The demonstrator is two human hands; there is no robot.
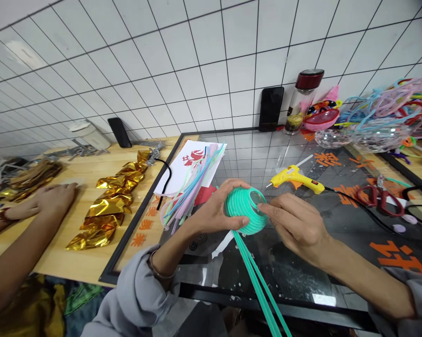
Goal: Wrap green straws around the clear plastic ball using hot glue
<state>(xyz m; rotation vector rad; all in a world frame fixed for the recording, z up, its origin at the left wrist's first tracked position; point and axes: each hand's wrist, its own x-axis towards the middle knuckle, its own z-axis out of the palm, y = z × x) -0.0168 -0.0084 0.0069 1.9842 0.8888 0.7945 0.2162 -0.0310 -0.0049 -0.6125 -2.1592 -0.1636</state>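
Observation:
A round green pot [249, 224], ribbed as if coiled from fuzzy strips, is held above the dark glass tabletop. My left hand [218, 208] is wrapped round its left side, thumb underneath and fingers over the top. Its round opening [257, 199] is tilted toward my right hand [298, 227]. The fingertips of that hand are pinched together at the rim; whether a strip end lies between them is hidden. Long green strips [256, 281] hang from beneath the pot toward the lower edge of the view.
A yellow glue gun [295, 179] lies behind my right hand, red-handled scissors [381, 199] farther right. Pastel pipe cleaners [193, 182] lie on white paper [178, 175]. Phones [271, 108] and a bottle [304, 103] stand by the wall. Left, another person's arms [39, 220] rest near gold foil [105, 208].

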